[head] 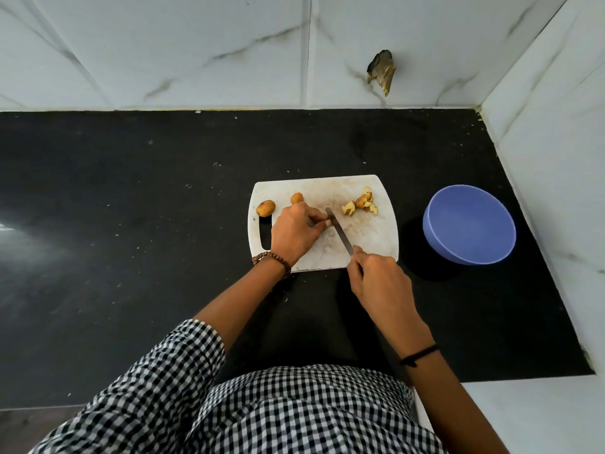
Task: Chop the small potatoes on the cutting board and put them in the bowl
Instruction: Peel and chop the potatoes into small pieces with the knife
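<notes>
A white cutting board point(366, 244) lies on the black counter. Two whole small potatoes sit on its left part, one point(265, 208) near the handle slot and one point(297, 198) just beyond my left hand. Chopped potato pieces point(361, 204) lie at the board's right. My left hand point(294, 232) pinches a potato on the board; that potato is almost fully hidden by my fingers. My right hand point(376, 276) grips the handle of a knife point(339, 231), whose blade touches the board right next to my left fingertips. An empty blue bowl point(438, 244) stands right of the board.
The black counter point(131, 224) stretches wide to the left. White marble-tiled walls close it off at the back and on the right point(556, 191). A broken hole in the back wall point(381, 72) is above the board.
</notes>
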Action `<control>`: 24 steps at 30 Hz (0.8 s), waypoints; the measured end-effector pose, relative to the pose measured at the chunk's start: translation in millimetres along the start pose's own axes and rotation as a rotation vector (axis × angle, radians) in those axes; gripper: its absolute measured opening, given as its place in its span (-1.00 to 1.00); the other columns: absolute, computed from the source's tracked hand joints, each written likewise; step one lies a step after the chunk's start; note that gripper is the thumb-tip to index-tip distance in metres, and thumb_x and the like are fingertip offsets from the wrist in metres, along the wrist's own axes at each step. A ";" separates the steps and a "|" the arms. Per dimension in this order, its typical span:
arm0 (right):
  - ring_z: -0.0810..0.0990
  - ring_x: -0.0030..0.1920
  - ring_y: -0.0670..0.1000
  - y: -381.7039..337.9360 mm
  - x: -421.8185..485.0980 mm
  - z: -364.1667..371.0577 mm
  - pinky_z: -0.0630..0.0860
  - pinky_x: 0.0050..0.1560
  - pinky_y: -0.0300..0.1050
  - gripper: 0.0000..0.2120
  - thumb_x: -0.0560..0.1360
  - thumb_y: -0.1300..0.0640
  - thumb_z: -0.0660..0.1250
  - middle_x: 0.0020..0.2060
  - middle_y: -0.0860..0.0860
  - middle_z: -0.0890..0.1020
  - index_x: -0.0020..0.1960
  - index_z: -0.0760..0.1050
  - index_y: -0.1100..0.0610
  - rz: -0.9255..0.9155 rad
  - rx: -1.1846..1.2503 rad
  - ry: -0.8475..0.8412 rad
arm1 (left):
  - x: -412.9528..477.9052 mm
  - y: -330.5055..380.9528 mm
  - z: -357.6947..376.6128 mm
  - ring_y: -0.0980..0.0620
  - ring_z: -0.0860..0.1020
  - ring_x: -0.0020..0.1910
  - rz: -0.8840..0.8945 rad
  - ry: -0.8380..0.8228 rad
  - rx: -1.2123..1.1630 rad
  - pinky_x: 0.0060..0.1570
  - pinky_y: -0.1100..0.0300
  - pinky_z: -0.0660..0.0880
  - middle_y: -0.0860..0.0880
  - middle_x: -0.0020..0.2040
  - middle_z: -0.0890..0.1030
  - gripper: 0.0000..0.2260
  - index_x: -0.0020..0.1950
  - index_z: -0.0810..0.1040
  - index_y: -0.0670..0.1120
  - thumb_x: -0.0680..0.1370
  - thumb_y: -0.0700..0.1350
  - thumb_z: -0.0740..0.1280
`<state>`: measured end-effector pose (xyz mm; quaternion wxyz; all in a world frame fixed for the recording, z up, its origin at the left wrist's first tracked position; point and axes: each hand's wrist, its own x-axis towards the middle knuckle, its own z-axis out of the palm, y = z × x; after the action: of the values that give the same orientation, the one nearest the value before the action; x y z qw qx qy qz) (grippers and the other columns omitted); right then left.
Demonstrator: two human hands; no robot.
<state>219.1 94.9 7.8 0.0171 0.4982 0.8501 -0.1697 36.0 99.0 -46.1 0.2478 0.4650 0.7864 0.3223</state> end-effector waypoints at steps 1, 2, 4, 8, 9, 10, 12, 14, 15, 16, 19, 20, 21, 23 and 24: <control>0.58 -0.25 0.02 1.8 -4.9 -5.7 0.52 -0.27 -0.08 -0.65 0.68 -0.01 0.07 -0.25 -0.02 0.54 0.29 0.51 0.10 0.007 -0.005 -0.021 | -0.1 0.1 -0.1 0.19 0.58 -0.20 0.002 0.001 0.001 -0.27 0.15 0.61 0.16 -0.14 0.67 -0.89 -0.02 0.70 0.06 0.47 0.00 0.45; 0.60 -0.22 0.02 2.6 -9.0 -11.6 0.57 -0.22 -0.05 -0.65 0.68 -0.02 0.07 -0.23 -0.01 0.55 0.31 0.50 0.09 0.015 -0.011 -0.035 | -0.4 0.8 -0.6 0.18 0.58 -0.19 0.003 0.000 0.000 -0.27 0.16 0.61 0.15 -0.13 0.68 -0.88 -0.01 0.70 0.06 0.47 0.00 0.45; 0.61 -0.19 0.03 3.6 -13.9 -22.5 0.61 -0.14 0.00 -0.66 0.67 -0.03 0.10 -0.20 0.00 0.58 0.33 0.49 0.06 0.027 -0.014 -0.055 | -1.0 2.2 -1.6 0.19 0.58 -0.18 0.004 -0.004 -0.002 -0.27 0.23 0.58 0.14 -0.12 0.68 -0.88 0.00 0.70 0.06 0.48 -0.01 0.44; 0.56 -0.24 0.00 3.2 -13.7 -39.2 0.52 -0.25 -0.08 -0.68 0.66 -0.02 0.14 -0.26 -0.02 0.50 0.28 0.52 0.08 0.032 -0.031 -0.089 | -2.2 3.2 -2.9 0.19 0.55 -0.19 0.016 0.002 -0.007 -0.29 0.36 0.49 0.12 -0.10 0.68 -0.86 0.01 0.70 0.04 0.48 -0.02 0.44; 0.55 -0.25 -0.01 2.7 -12.1 -42.6 0.51 -0.27 -0.08 -0.69 0.65 -0.02 0.14 -0.26 -0.02 0.49 0.27 0.53 0.08 0.036 -0.040 -0.103 | -2.3 3.3 -3.1 0.20 0.55 -0.19 0.014 0.002 -0.009 -0.29 0.37 0.48 0.12 -0.10 0.67 -0.87 0.01 0.70 0.04 0.48 -0.02 0.45; 0.55 -0.25 -0.02 2.5 -10.8 -46.1 0.52 -0.26 -0.08 -0.69 0.65 -0.02 0.15 -0.26 -0.02 0.48 0.25 0.54 0.08 0.039 -0.048 -0.117 | -2.4 3.8 -3.5 0.20 0.55 -0.19 0.016 0.004 -0.013 -0.30 0.38 0.47 0.13 -0.10 0.67 -0.87 0.01 0.70 0.03 0.48 -0.01 0.45; 0.54 -0.27 -0.03 2.6 -9.8 -52.8 0.52 -0.27 -0.09 -0.71 0.65 -0.03 0.15 -0.25 -0.02 0.48 0.21 0.54 0.07 0.035 -0.071 -0.138 | -2.4 3.8 -3.7 0.20 0.55 -0.19 0.030 0.007 -0.019 -0.28 0.39 0.48 0.12 -0.11 0.67 -0.87 0.00 0.70 0.02 0.48 -0.02 0.45; 0.53 -0.30 -0.04 5.1 -10.5 -57.6 0.45 -0.34 -0.15 -0.73 0.64 -0.03 0.15 -0.27 -0.02 0.50 0.17 0.55 0.05 0.020 -0.068 -0.126 | -1.6 2.8 -4.2 0.18 0.57 -0.17 0.045 0.001 -0.025 -0.20 0.33 0.54 0.09 -0.09 0.68 -0.88 0.01 0.70 -0.01 0.49 -0.06 0.43; 0.53 -0.32 -0.05 7.5 -11.3 -58.9 0.40 -0.38 -0.18 -0.74 0.65 -0.02 0.15 -0.29 -0.02 0.51 0.15 0.56 0.05 0.018 -0.038 -0.109 | -0.9 1.5 -4.2 0.17 0.58 -0.15 0.053 -0.004 -0.029 -0.13 0.27 0.58 0.07 -0.08 0.68 -0.88 0.01 0.69 -0.03 0.50 -0.09 0.42; 0.53 -0.35 -0.06 10.1 -11.7 -59.4 0.35 -0.40 -0.21 -0.76 0.64 -0.02 0.16 -0.33 -0.03 0.51 0.12 0.55 0.05 0.022 0.008 -0.092 | 0.2 0.1 -3.8 0.15 0.59 -0.12 0.058 -0.007 -0.032 -0.08 0.22 0.59 0.05 -0.07 0.67 -0.88 0.01 0.69 -0.05 0.51 -0.12 0.40; 0.52 -0.38 -0.06 16.7 -9.6 -55.6 0.32 -0.42 -0.23 -0.76 0.64 0.00 0.20 -0.35 -0.06 0.51 0.21 0.55 0.04 0.049 0.140 -0.032 | 1.3 0.8 -5.4 0.11 0.60 -0.09 0.064 0.001 -0.015 -0.06 0.17 0.59 0.01 -0.03 0.65 -0.84 0.07 0.65 -0.07 0.53 -0.15 0.34; 0.53 -0.37 -0.05 18.4 -8.0 -53.0 0.34 -0.41 -0.22 -0.74 0.63 0.00 0.21 -0.34 -0.06 0.52 0.25 0.54 0.04 0.056 0.169 -0.015 | 1.6 2.3 -6.3 0.10 0.59 -0.09 0.082 -0.008 0.008 -0.11 0.17 0.59 0.01 -0.02 0.63 -0.81 0.12 0.63 -0.05 0.53 -0.15 0.33; 0.54 -0.35 -0.05 19.7 -5.9 -50.1 0.36 -0.40 -0.22 -0.73 0.63 -0.01 0.22 -0.32 -0.06 0.53 0.27 0.54 0.04 0.063 0.195 -0.001 | 2.3 3.9 -6.7 0.09 0.58 -0.09 0.113 -0.035 0.049 -0.19 0.18 0.57 0.03 -0.02 0.60 -0.77 0.17 0.61 0.00 0.52 -0.13 0.33; 0.56 -0.34 -0.05 20.8 -2.0 -44.4 0.43 -0.38 -0.19 -0.76 0.63 -0.01 0.23 -0.31 -0.05 0.55 0.22 0.56 0.03 0.075 0.243 0.018 | 3.8 8.5 -7.4 0.10 0.52 -0.10 0.194 -0.107 0.159 -0.34 0.28 0.44 0.08 0.00 0.53 -0.71 0.24 0.57 0.09 0.52 -0.09 0.34; 0.57 -0.34 -0.05 21.0 0.3 -41.4 0.48 -0.37 -0.16 -0.78 0.62 -0.01 0.23 -0.32 -0.05 0.55 0.17 0.57 0.02 0.081 0.265 0.026 | 5.0 10.6 -7.7 0.11 0.49 -0.11 0.225 -0.136 0.201 -0.37 0.32 0.37 0.09 0.00 0.49 -0.70 0.25 0.56 0.10 0.52 -0.09 0.35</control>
<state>242.7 117.2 41.0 -0.0532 0.5322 0.7996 -0.2730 34.4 105.2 -33.5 0.2149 0.5933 0.7392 0.2353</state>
